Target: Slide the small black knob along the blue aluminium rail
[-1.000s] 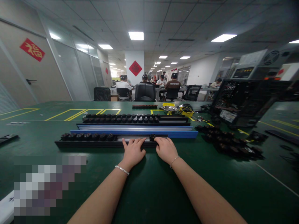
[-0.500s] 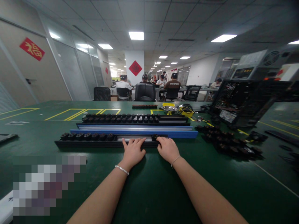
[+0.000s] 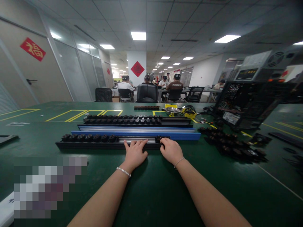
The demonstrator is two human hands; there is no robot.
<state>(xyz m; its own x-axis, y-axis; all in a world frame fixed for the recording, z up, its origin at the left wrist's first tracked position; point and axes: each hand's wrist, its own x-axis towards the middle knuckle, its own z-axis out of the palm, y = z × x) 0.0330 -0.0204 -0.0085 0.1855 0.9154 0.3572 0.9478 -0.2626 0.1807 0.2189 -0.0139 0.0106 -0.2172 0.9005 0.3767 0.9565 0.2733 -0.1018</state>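
A long black channel rail lies crosswise in front of me, with several round black parts lined up in its left portion. My left hand rests on the rail's near edge, fingers spread and holding nothing. A bare metallic strip shows in the channel just beyond its fingertips. Toward the rail's right end, my right hand has its fingers curled against a single small black part in the channel. Its fingers partly cover that part and the rail end.
Behind lie a blue rail and black rails with rows of round parts. A pile of black parts sits to the right, near an opened computer case. A metal bowl stands farther back. People sit beyond the table.
My right hand and the small black part at its fingertips have shifted slightly right along the rail. My left hand stays in place.
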